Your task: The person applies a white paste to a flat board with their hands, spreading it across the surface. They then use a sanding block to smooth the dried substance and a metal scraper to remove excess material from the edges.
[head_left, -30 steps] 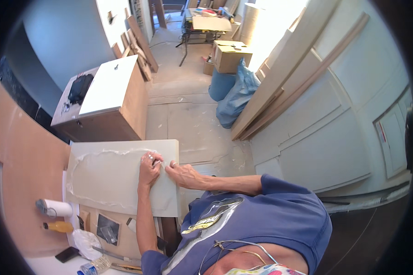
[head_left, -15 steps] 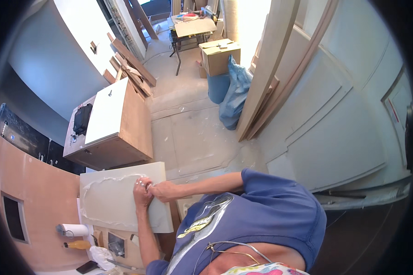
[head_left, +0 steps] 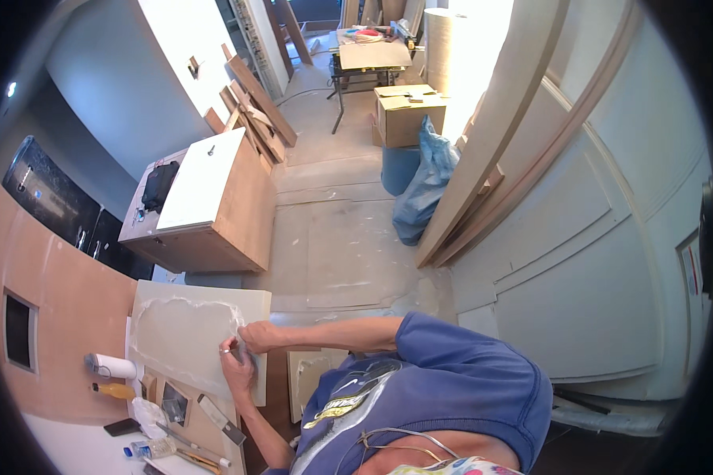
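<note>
One pale panel lies before the person; its ragged whitish border could tear if tugged unevenly; two hands, right hand and left hand, meet near its right edge, fingers curled, though how tightly, or on what, I cannot tell; one white roll; one clear bottle; one yellow bottle.

Panel lies face up in front of me, toward my left: cream, rectangular, thick-edged. Ragged whitish band on its face, irregular, just inside the far edge, bending toward me near the right corner.
</note>
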Demonstrator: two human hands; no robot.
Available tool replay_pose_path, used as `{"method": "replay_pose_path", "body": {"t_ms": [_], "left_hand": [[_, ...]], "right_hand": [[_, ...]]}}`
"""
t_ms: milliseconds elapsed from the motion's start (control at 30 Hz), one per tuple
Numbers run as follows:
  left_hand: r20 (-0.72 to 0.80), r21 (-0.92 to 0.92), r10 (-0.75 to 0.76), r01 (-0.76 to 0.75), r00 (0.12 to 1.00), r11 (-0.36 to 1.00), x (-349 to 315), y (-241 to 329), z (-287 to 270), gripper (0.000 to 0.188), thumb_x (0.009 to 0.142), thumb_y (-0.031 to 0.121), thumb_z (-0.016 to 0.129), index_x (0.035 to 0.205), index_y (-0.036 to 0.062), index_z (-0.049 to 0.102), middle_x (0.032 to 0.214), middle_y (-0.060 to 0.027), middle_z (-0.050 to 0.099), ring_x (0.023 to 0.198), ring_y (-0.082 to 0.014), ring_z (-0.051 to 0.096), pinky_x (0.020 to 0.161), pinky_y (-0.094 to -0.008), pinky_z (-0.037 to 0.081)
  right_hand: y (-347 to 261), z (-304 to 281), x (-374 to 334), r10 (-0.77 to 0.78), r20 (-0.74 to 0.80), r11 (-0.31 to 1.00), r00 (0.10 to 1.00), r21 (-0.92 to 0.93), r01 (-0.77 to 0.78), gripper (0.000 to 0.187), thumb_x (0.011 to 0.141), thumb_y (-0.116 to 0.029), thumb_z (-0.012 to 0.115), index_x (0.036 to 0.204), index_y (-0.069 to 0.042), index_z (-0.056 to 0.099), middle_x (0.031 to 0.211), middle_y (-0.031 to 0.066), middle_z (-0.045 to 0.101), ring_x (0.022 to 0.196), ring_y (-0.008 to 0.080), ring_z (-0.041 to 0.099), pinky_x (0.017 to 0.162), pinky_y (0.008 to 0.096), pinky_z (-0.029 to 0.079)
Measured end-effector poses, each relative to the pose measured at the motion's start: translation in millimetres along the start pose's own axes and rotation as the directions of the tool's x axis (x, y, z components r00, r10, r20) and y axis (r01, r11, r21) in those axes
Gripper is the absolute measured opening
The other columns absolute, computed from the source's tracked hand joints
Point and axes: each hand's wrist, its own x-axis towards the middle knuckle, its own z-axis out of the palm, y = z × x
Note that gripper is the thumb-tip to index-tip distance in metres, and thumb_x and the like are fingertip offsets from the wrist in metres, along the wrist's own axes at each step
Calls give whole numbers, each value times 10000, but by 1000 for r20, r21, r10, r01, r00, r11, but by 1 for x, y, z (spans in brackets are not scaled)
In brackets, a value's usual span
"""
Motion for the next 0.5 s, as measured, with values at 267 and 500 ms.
{"method": "replay_pose_path", "body": {"t_ms": [267, 500], "left_hand": [[-106, 180, -23, 42, 994, 983, -23, 38, 16, 353, 872, 133, 774, 1133, 9, 571, 1079, -184, 615, 1031, -401, 588, 912, -503, 473], [-105, 299, 23, 10, 994, 954, -16, 25, 24, 285, 852, 181, 787, 1004, 3, 625, 1023, -162, 634, 997, -384, 578, 879, -505, 469]], "right_hand": [[-3, -31, -19, 196, 134, 811, 971, 534, -238, 296, 924, -152, 617, 1159, -19, 496, 829, 199, 696, 746, 336, 719, 638, 455, 548], [-1, -48, -34, 103, 122, 638, 987, 753, -159, 207, 977, -129, 593, 1119, -3, 510, 847, 131, 697, 652, 184, 668, 561, 347, 534]]}}
